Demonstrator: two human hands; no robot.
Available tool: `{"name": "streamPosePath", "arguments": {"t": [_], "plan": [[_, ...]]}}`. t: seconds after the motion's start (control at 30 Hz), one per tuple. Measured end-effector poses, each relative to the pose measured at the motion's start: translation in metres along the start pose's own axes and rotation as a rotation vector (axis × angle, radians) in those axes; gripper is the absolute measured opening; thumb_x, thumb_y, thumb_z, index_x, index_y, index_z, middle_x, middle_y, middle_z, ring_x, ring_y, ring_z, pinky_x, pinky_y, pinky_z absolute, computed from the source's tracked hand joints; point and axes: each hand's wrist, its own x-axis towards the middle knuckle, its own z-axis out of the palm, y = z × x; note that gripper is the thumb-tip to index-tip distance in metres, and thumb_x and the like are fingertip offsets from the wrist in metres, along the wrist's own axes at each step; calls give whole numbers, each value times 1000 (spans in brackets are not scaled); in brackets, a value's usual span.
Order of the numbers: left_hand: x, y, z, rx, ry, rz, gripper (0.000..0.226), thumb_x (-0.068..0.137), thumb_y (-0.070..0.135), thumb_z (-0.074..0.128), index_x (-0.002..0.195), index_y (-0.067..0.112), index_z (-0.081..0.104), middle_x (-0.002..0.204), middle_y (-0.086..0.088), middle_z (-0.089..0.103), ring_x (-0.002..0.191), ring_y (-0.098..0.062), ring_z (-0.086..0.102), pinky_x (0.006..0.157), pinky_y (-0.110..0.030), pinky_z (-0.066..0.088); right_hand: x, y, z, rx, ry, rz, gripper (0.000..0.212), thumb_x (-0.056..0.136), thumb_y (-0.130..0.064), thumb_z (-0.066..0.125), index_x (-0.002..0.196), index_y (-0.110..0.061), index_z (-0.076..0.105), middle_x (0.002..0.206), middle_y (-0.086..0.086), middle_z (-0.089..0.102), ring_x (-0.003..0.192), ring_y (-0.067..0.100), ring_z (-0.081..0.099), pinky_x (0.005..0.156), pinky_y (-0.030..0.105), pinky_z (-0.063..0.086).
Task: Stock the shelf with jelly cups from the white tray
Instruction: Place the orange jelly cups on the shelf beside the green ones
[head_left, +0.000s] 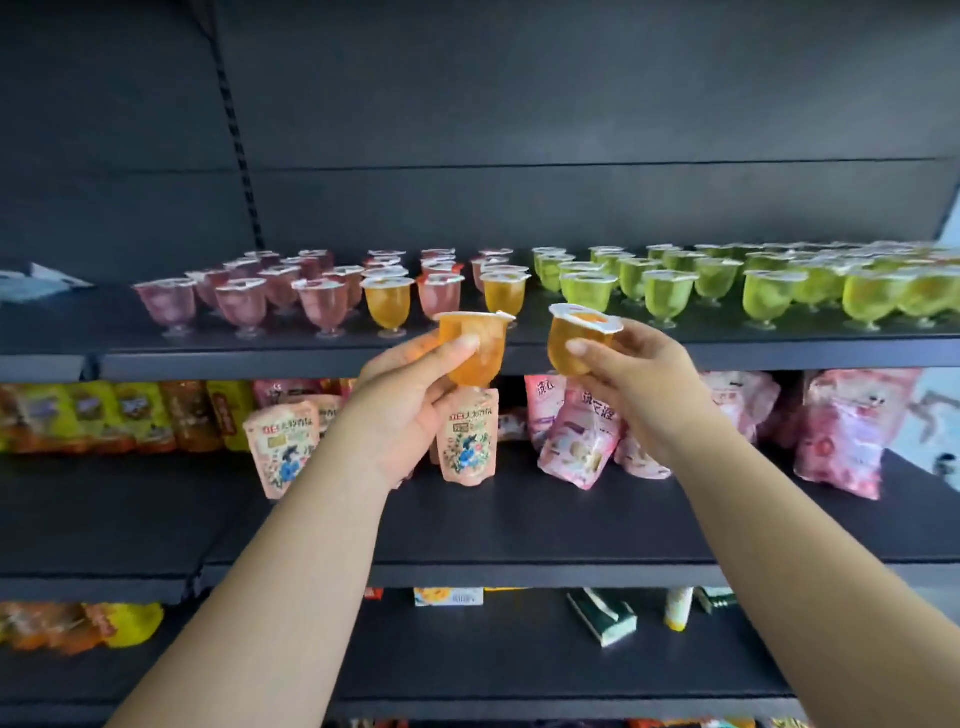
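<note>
A person's two bare hands lift a pair of orange, foil-lidded plastic jelly cups toward the front edge of a dark metal shelf. The left hand curls thumb and fingers round the bowl of one orange jelly cup; the right hand grips a second orange jelly cup the same way, its lid tipped slightly toward the camera. Both cups hang just in front of and below the shelf's front edge, near its middle, not yet set down.

On the shelf, rows of pink jelly cups fill the left part and green jelly cups the right — with two orange cups already standing at the front of a thin column between them. The open spots for the orange flavour appear to lie at that front edge, close to the hands.

To place them well, each cup likely needs to be raised above the edge, levelled so its small foot lands flat, and set in line with the standing orange ones without nudging the stemmed neighbours, which look easy to topple. The white tray is not in view. Pink snack pouches crowd the shelf below.
</note>
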Motion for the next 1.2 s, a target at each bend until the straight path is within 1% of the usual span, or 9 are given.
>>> {"name": "streamPosePath", "arguments": {"t": [0.07,0.17,0.3,0.43,0.7,0.93,1.0,1.07,1.2], "plan": [[7,5,8,36,23,33,15,84,1,57,78,13,64,67,4,72,63,-5,68,62,-18,56,17,-3,-4,-63,28,-38,15,82,-12,69,93,-19,62,95,0,70,84,18,69,69,23,51],[18,12,13,53,58,55,15,83,0,58,78,13,64,69,5,72,73,-8,67,74,-23,54,45,-1,-2,-225,78,-74,24,84,-15,67,106,-10,58,98,-2,66,75,3,67,65,11,45],[33,16,12,40,132,50,13,83,-1,60,79,12,61,66,5,72,79,-11,65,82,-27,50,76,7,10,-453,103,-55,47,83,-25,68,124,-10,52,115,1,62,108,16,57,84,21,38],[43,17,9,40,153,67,13,81,0,61,80,12,63,68,6,72,72,-7,68,78,-24,51,96,7,17,-642,116,-5,40,87,-32,63,116,-5,54,98,3,59,92,17,52,74,23,36],[51,3,4,160,108,100,17,82,1,62,83,18,66,74,8,73,71,-2,69,65,-15,52,126,7,27,-938,113,91,38,93,-38,52,100,-1,61,99,15,65,102,31,59,72,29,40],[65,-12,2,391,163,78,12,81,16,69,80,28,71,93,9,73,97,-12,65,91,-30,46,141,6,27,-1081,77,116,42,94,-39,50,90,2,59,101,17,62,105,32,58,73,31,39],[70,-15,7,422,191,73,10,81,17,70,83,27,70,95,8,72,98,-12,65,92,-31,48,135,5,23,-1155,17,71,37,94,-33,50,104,2,59,109,17,62,106,33,57,79,32,43],[75,-18,14,473,197,92,11,81,18,70,84,29,67,92,11,70,95,-9,64,87,-27,49,123,10,15,-1254,-41,2,40,95,-35,49,116,-2,55,112,17,62,105,33,57,80,32,44],[88,-27,40,665,186,182,15,82,20,69,93,29,64,83,20,62,75,6,54,64,-13,42,89,34,-19,-1404,-28,-286,53,95,-51,32,110,-10,62,112,9,63,112,24,51,87,28,38]]}}
